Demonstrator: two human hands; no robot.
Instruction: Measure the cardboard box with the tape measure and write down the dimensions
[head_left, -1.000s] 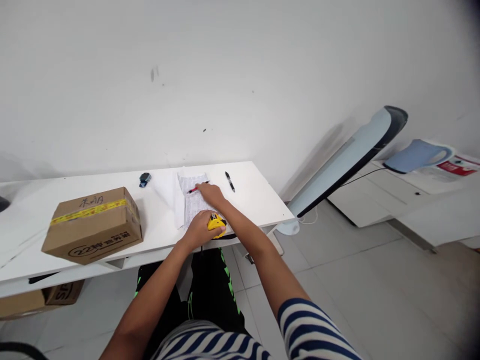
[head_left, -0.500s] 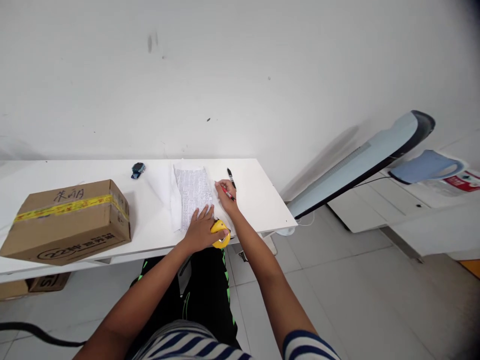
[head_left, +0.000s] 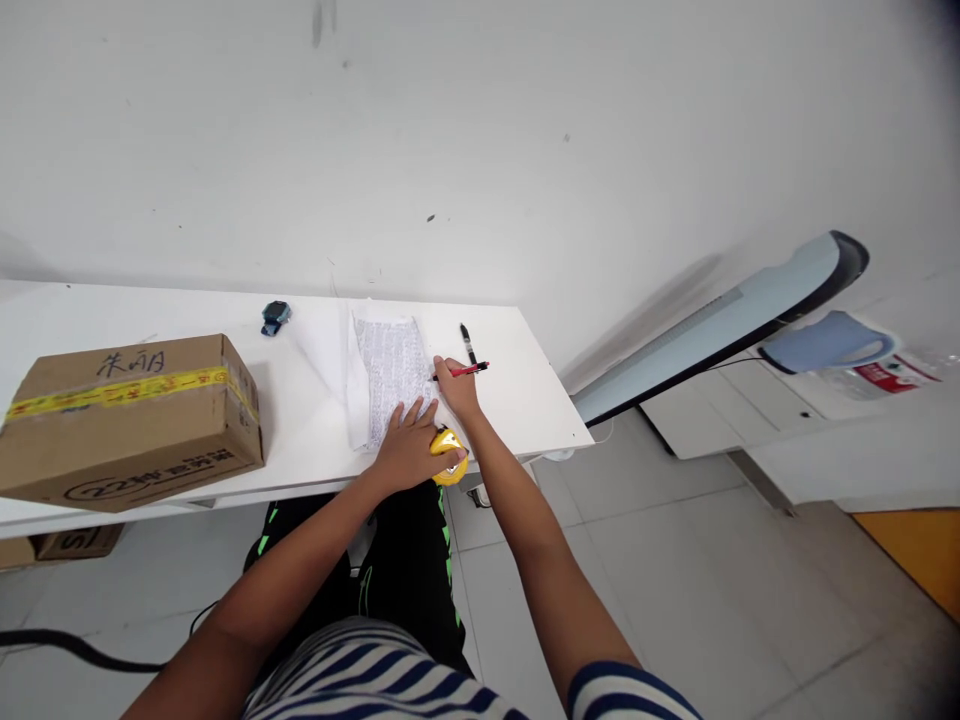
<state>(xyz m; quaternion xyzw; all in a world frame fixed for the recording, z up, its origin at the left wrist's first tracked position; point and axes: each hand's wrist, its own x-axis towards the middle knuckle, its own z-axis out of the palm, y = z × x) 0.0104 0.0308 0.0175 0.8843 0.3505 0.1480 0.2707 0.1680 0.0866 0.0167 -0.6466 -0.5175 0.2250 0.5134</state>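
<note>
A thin white sheet with a dense grey-violet pattern point(head_left: 394, 360) lies on the white table; whether it is paper or cloth I cannot tell. My left hand point(head_left: 409, 450) rests on its lower right part with fingers spread, its thumb over a yellow tape measure point(head_left: 450, 462) at the table's front edge. My right hand point(head_left: 457, 388) pinches a red and black pen point(head_left: 465, 370), its tip near the sheet's right edge. Just beyond that hand lies a black marker point(head_left: 467, 342) on the table. The tape measure's lower side is hidden.
At the left stands a cardboard box point(head_left: 135, 420) with yellow tape. A dark smartwatch point(head_left: 275, 317) lies farther back on the table point(head_left: 525, 400). A large light-blue panel with a dark rim point(head_left: 720, 320) leans against the wall at the right.
The pen in my right hand has tilted and now lies more level, its back end pointing right. My left hand stays at the sheet and tape measure. The view has shifted slightly.
</note>
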